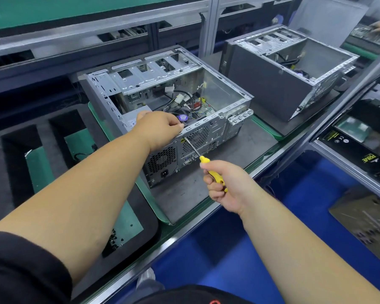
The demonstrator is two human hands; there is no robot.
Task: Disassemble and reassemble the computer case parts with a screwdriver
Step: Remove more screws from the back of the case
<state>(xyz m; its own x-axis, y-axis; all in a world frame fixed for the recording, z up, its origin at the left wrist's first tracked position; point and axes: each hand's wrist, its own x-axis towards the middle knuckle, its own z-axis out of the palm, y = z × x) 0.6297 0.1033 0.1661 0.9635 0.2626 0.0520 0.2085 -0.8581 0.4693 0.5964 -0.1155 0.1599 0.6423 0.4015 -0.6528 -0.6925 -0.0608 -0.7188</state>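
My right hand (223, 185) grips the yellow-handled screwdriver (203, 160), its tip at the rear panel of the open computer case (162, 95), which lies on its side on the worktop (184, 194). My left hand (160, 128) curls over the case's rear top edge, steadying it. I judge the steel case heavy, stiff and sharp-edged; best held by the frame.

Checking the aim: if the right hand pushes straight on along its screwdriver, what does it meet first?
Probably the rear panel of the open grey metal computer case, beside the fan grille under the left hand.
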